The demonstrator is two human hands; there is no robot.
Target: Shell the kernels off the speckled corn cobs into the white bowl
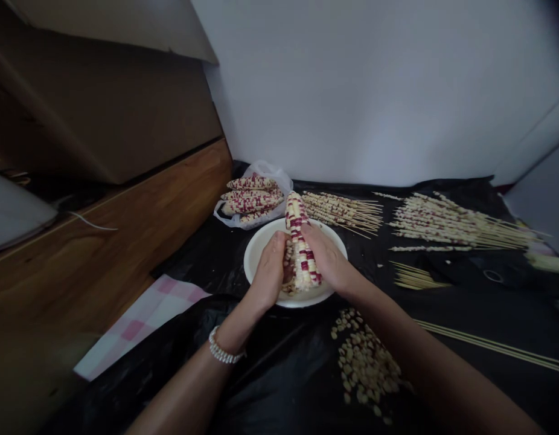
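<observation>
An ear of corn (302, 244) with cream and dark red kernels stands tilted over a white bowl (253, 243), its narrow end pointing away from me. My right hand (323, 255) is closed on its right side, the thumb lying along the kernels. My left hand (271, 266), with a beaded bracelet (223, 348) on the wrist, curls at the ear's left side; its fingers are mostly hidden. Loose kernels (288, 284) show in the bowl between the left hand and the ear.
Behind the bowl, a plastic bag (279, 175) holds several more ears. Skewers threaded with kernels (437, 220) lie at the right, near bare sticks (415, 276). A kernel pile (367, 365) sits on the black plastic sheet (279, 374). A wooden board (171, 205) borders the left.
</observation>
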